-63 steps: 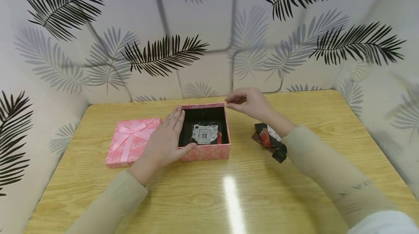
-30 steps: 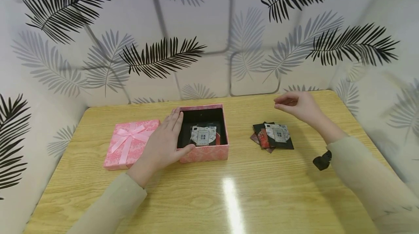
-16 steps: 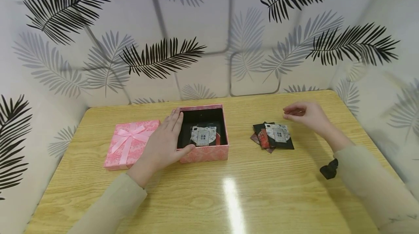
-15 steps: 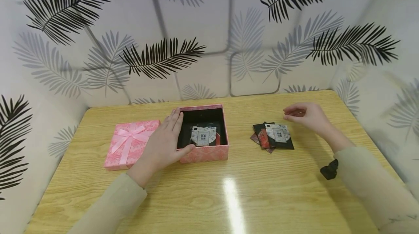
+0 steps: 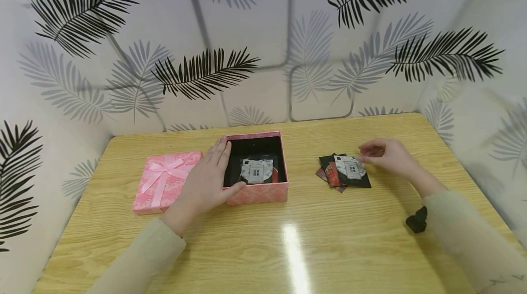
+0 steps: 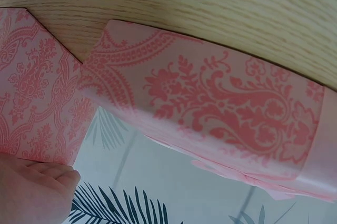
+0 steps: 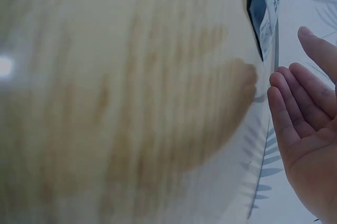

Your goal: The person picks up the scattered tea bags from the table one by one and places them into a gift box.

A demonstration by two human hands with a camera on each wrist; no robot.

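My left hand (image 5: 206,177) rests against the left side of an open pink patterned box (image 5: 263,193). Its fingers lie straight along the left rim, and the thumb reaches over the front edge. Inside the black-lined box lies a sachet (image 5: 256,171) with a white label, a bit of red showing beside it. To the right, several flat sachets overlap on the table, topped by a black-and-white sachet (image 5: 352,170). At that top sachet's upper right edge is my right hand (image 5: 389,157), fingers loosely bent, thumb apart, holding nothing. Whether its fingertips touch the sachet, I cannot tell.
The pink box lid (image 5: 164,179), tied with a ribbon bow, lies left of the box, partly behind my left hand. A leaf-patterned backdrop (image 5: 247,83) rises behind the wooden table (image 5: 255,248). A small black device (image 5: 417,221) sits at my right wrist.
My right hand has travelled right from beside the box, then come down toward the loose sachets, which its arm partly covered earlier. My left hand, the box and the lid have stayed in place.
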